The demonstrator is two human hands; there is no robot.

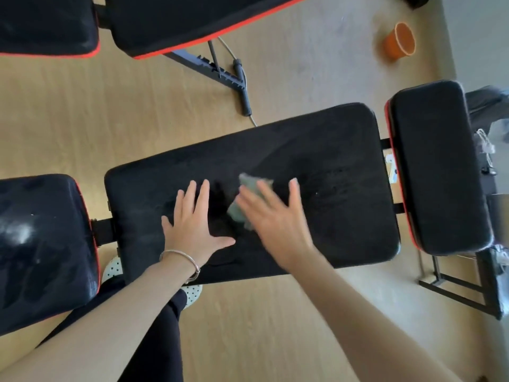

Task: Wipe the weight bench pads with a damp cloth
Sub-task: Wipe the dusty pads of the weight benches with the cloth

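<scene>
— Black padding fills the middle of our view: we look down on a long bench pad (330,188) lying slantwise over a pale wood floor (82,111).
— Where do we find the cloth?
— A crumpled grey-green cloth (239,213) lies on the bench pad near its middle, under the right hand (275,219). That hand is blurred. Its fingers are straight and spread, pressing the cloth down rather than curling round it.
— And the left hand?
— The left hand (192,227) rests flat on the bench pad just beside the cloth, fingers apart, holding nothing. We see a thin bracelet (180,260) on that wrist.
— What else do we see?
— A shorter pad (438,166) with red trim sits at the right end, a smeared pad (41,244) sits at the left, and an orange cup (400,41) is on the floor well apart, top right
</scene>
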